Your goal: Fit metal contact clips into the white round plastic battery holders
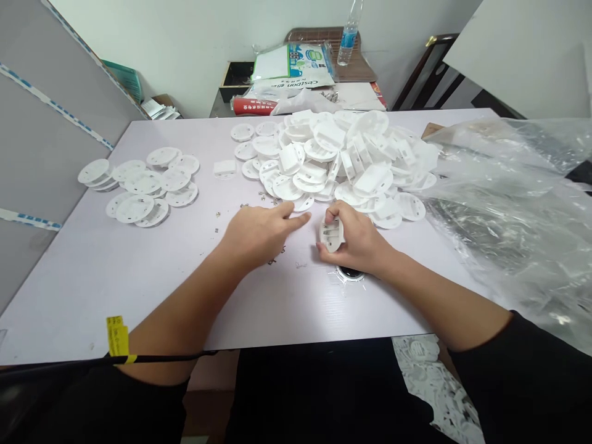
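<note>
A: What do the fingers hold?
B: Those of the right hand [361, 240], just right of the frame's centre, grip one white round piece [333, 233], with a fingertip at its upper edge and another at its lower.
A: Which way does it point?
B: It is tipped up on edge, its slotted face towards the camera and somewhat left. Its long axis, as seen, runs nearly straight up and down the frame. I make out three small dark fittings [325, 233] in it.
A: And the left hand [259, 234]?
B: Centre of the frame, two digits stretched rightwards, apart from that piece. Their undersides are hidden, so I cannot tell whether they pinch anything small.
A: Close by?
B: One black round thing [350, 272], partly covered by the right hand; one clear scrap [301, 265] to its left; metal clips [272, 261] around the left hand, too tiny to count.
A: Farther out?
B: A heap of white pieces [296, 157] at upper centre, too overlapped to count. One lone white block [224, 167] lies left of it. At the left, at least twelve white discs [142, 182]. All on one pale tabletop [139, 271].
A: Edges?
B: Clear plastic [522, 234] at right; one bottle [348, 40] and one red roll [253, 106] at the top; one yellow tag [118, 338] at lower left.
</note>
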Demonstrator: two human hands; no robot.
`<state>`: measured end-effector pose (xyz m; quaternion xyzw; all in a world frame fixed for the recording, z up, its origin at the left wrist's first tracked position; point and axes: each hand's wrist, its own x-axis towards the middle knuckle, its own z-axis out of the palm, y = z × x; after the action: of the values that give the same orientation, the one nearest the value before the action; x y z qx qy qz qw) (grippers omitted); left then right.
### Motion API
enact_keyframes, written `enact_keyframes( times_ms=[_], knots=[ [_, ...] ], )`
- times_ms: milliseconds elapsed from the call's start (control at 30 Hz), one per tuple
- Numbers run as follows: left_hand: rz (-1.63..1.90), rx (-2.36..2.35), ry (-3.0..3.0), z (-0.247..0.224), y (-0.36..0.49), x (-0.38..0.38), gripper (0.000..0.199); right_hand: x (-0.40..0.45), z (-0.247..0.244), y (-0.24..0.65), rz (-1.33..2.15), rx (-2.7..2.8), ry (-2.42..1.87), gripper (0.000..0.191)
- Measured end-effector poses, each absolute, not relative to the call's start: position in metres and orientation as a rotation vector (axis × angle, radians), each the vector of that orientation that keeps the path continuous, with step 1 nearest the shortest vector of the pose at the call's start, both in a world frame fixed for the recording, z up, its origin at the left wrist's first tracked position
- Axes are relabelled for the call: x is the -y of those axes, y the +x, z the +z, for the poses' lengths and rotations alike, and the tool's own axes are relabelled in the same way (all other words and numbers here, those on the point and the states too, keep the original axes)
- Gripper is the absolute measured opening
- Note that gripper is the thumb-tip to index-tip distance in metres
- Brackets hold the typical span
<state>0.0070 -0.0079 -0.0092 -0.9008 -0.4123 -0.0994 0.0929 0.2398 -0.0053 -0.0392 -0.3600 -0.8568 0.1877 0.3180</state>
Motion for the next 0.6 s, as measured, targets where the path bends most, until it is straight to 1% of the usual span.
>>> enact_keyframes(
  times_ms=[100, 133, 200, 300, 600],
  knots=[
    [-0.477, 1.41, -2.78, -0.009, 0.004, 0.003, 0.033, 0.005, -0.039, 0.242, 0.449, 2.242, -0.938, 0.043],
    [-0.538, 1.433, -2.852, -0.01, 0.005, 0.002, 0.031, 0.004, -0.039, 0.242, 0.451, 2.252, -0.932, 0.043],
    [-0.62, 1.403, -3.011, -0.013, 0.007, 0.001, 0.033, 0.004, -0.04, 0.241, 0.487, 2.279, -0.941, 0.042],
    [-0.633, 1.35, -3.142, -0.019, 0.011, 0.002, 0.036, 0.003, -0.042, 0.241, 0.561, 2.315, -0.967, 0.04],
    [-0.61, 1.387, -3.06, -0.026, 0.013, 0.001, 0.032, 0.002, -0.044, 0.239, 0.499, 2.395, -0.934, 0.039]
  ],
)
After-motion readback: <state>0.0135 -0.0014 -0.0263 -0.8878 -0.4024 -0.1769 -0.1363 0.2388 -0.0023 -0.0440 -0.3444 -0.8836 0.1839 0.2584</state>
